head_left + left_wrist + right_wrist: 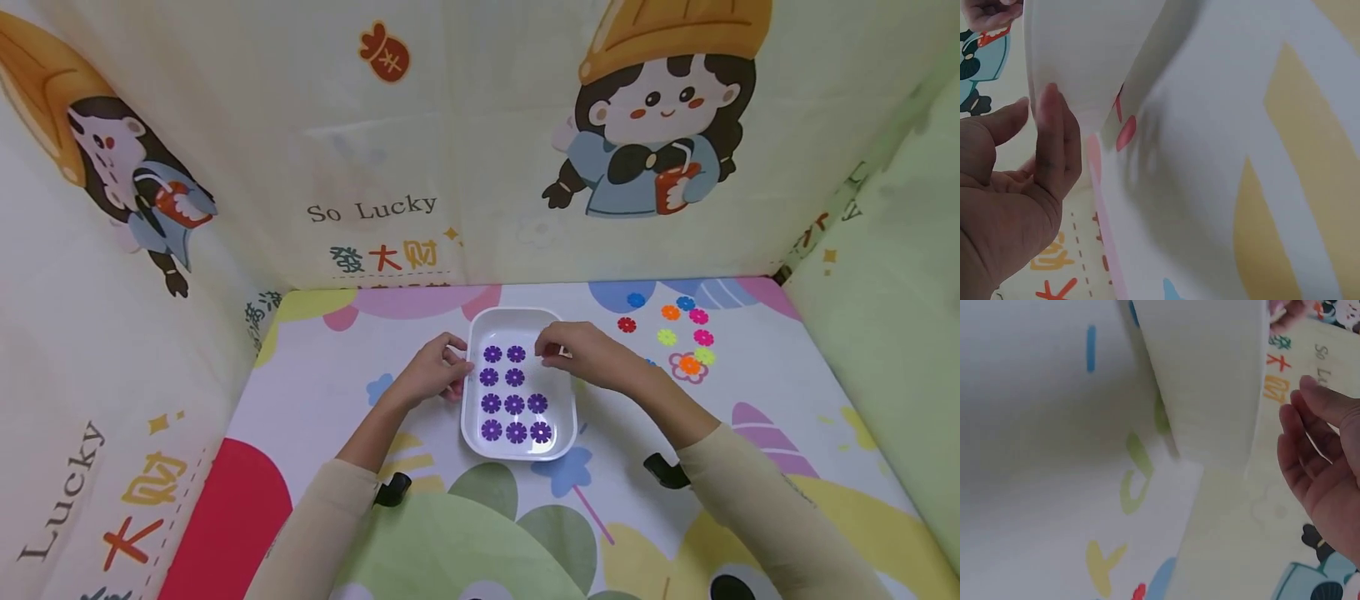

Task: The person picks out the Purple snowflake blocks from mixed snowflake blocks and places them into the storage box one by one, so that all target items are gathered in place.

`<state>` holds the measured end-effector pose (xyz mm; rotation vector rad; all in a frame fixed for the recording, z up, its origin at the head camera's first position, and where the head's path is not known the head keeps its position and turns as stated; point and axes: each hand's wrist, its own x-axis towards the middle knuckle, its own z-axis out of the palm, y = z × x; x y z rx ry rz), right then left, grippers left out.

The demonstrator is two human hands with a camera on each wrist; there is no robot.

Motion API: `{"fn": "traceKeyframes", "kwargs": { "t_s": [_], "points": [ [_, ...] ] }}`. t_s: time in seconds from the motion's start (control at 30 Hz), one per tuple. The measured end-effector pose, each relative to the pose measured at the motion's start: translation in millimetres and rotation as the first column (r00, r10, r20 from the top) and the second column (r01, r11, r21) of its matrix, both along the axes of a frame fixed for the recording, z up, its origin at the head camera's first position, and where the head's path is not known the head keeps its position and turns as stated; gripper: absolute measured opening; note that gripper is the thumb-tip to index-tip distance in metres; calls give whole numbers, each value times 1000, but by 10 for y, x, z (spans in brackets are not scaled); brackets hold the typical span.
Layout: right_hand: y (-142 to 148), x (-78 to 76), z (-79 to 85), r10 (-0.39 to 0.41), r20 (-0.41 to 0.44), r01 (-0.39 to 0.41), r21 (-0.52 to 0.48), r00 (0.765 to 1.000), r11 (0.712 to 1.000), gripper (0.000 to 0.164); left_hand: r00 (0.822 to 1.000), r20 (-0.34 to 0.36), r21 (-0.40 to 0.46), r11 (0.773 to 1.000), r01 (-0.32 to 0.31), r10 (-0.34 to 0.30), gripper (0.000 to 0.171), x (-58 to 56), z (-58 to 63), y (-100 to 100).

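Observation:
A white tray (558,442) sits mid-table, holding several purple flower-shaped pieces (514,404) in rows. My left hand (435,371) grips its left rim. In the left wrist view, the left hand's (1029,169) thumb is at the tray's edge, with fingers against the outer wall (1091,56). Over the tray's far right part is my right hand (581,350), thumb and fingertips close together beside the top row. From the right wrist, the right hand (1325,450) appears above the tray wall (1210,381); I cannot tell whether a small piece is between its fingertips.
Right of the tray lie loose flower pieces: red (627,325), blue (636,300), pink (698,317), yellow-green (667,337) and orange (688,365). One blue piece is partly behind the right forearm. A printed cloth (315,400) covers the table, with fabric walls (495,167) around it.

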<state>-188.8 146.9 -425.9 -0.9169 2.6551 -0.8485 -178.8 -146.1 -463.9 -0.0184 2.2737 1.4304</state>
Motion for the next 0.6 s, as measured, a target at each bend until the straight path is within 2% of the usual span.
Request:
{"fn": "traceKeyframes", "kwargs": {
  "t_s": [0.13, 0.2, 0.27, 0.37, 0.47, 0.53, 0.6],
  "points": [
    [175, 15, 99, -126, -116, 125, -20, 985, 992, 20, 999, -35, -72, 997, -11, 8, 44, 29, 3, -51],
    [266, 21, 143, -183, -185, 180, -33, 966, 983, 19, 996, -91, -115, 993, -24, 13, 47, 48, 12, -88],
    [359, 36, 187, -227, -263, 221, -54, 938, 974, 19, 984, -179, -177, 983, -50, 18, 48, 68, 37, -129],
    [504, 65, 238, -283, -382, 272, -84, 880, 959, 22, 940, -341, -302, 948, -100, -9, 50, 99, 91, -192],
    [635, 103, 280, -312, -482, 309, -89, 819, 947, 25, 877, -472, -457, 876, -155, -91, 52, 131, 162, -254],
    [707, 129, 292, -316, -529, 325, -79, 788, 942, 27, 842, -518, -537, 824, -182, -151, 54, 152, 201, -295],
    [771, 156, 281, -311, -565, 342, -54, 764, 938, 29, 816, -544, -585, 786, -199, -198, 56, 168, 232, -329]
  ]
}}
